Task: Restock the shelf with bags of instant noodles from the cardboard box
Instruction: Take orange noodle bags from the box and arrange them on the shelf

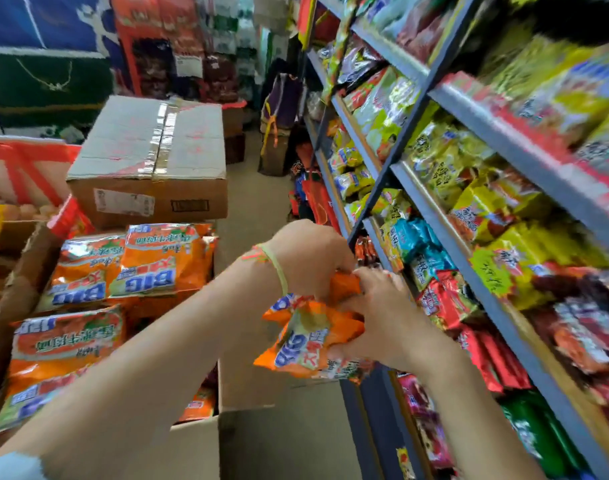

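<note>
An orange noodle bag (308,336) is gripped by both hands (310,258) (389,317) beside the shelf (445,237); shelving it appears next.

1. An orange bag of instant noodles (310,337) printed with a blue "BIG", crumpled and tilted, is held up in front of the shelf (448,233), gripped at its top by the left hand (310,258) and along its right side by the right hand (389,323)
2. The open cardboard box (195,441) sits near left, holding more orange bags (123,271) that lie flat in overlapping rows
3. The grey metal shelf at right runs from near to far, its tiers crowded with yellow, green, red and blue packets
</note>
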Tool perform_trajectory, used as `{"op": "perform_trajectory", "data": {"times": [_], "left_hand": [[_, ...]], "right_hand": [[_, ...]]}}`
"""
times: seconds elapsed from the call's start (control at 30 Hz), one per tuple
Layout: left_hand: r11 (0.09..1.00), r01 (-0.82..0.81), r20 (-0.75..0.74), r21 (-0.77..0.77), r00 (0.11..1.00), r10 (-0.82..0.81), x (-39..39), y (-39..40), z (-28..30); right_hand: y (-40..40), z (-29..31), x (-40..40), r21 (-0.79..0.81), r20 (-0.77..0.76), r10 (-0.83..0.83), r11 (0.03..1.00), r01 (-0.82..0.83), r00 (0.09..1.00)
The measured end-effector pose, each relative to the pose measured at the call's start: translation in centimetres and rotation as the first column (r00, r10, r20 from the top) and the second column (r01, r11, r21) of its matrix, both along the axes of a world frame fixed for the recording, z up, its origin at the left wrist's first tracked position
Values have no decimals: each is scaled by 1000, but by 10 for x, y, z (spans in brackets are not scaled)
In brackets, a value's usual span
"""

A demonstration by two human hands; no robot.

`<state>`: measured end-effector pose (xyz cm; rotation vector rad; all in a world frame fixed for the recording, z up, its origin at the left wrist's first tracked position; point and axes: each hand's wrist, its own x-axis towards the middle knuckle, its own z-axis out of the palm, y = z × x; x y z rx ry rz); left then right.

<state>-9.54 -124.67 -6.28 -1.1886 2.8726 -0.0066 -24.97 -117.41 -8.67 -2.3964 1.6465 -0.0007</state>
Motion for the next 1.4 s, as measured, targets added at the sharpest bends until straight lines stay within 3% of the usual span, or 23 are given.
{"op": "perform_trajectory", "data": {"times": [0.07,0.13,0.17,0.23,0.27,0.3,0.33,0.37,0.43,0.5,0.57,0.63,0.77,0.93,1.0,1.07,1.17,1.23,1.3,1.4], "left_hand": [[998,60,-142,-24,988,-62,-28,10,13],[995,96,-427,34,901,-73,-52,20,30],[993,117,-609,33,790,-73,-66,25,38],[986,164,-929,43,369,-21,-98,39,48],[965,228,-985,128,141,97,-118,48,51],[923,307,-969,230,-16,247,-140,55,49],[871,373,-925,318,-78,371,-161,64,47],[819,434,-896,374,-57,440,-181,72,41],[703,576,-888,418,97,449,-216,96,29],[571,666,-873,479,293,390,-247,133,21],[511,722,-884,467,383,267,-272,178,29],[481,766,-904,427,375,204,-292,220,38],[402,854,-942,330,270,199,-324,279,64],[303,928,-970,215,168,174,-376,351,95],[273,932,-965,239,198,169,-406,374,107],[234,923,-950,304,274,152,-439,396,120],[151,871,-884,467,464,61,-490,426,136],[154,828,-839,540,543,24,-517,446,141],[119,814,-823,568,566,57,-541,463,140],[47,878,-877,477,472,87,-580,487,133]], "right_hand": [[24,3,-36,-10,94,-113,993,115,989],[53,6,-76,-44,223,-194,977,208,955],[68,6,-98,-72,310,-226,963,260,923],[103,13,-135,-81,547,-304,908,411,780],[119,16,-152,-86,650,-318,871,483,690],[135,19,-168,-99,735,-322,820,563,597],[152,24,-181,-104,801,-320,758,644,506],[170,31,-192,-103,859,-300,692,714,415],[203,44,-212,-109,928,-234,577,810,291],[236,53,-228,-78,961,-195,495,865,198],[270,57,-243,-39,977,-171,445,895,127],[303,64,-252,-36,977,-175,431,902,123],[368,80,-264,-107,981,-104,422,900,165],[441,112,-290,-259,963,7,276,926,268],[465,121,-309,-273,961,3,182,945,277],[487,126,-338,-214,975,-41,73,974,217],[520,133,-387,-10,976,-220,-65,998,-5],[539,137,-410,85,947,-300,-118,989,-117],[558,143,-423,78,946,-299,-163,984,-124],[590,151,-441,-2,962,-267,-195,981,-51]]}}
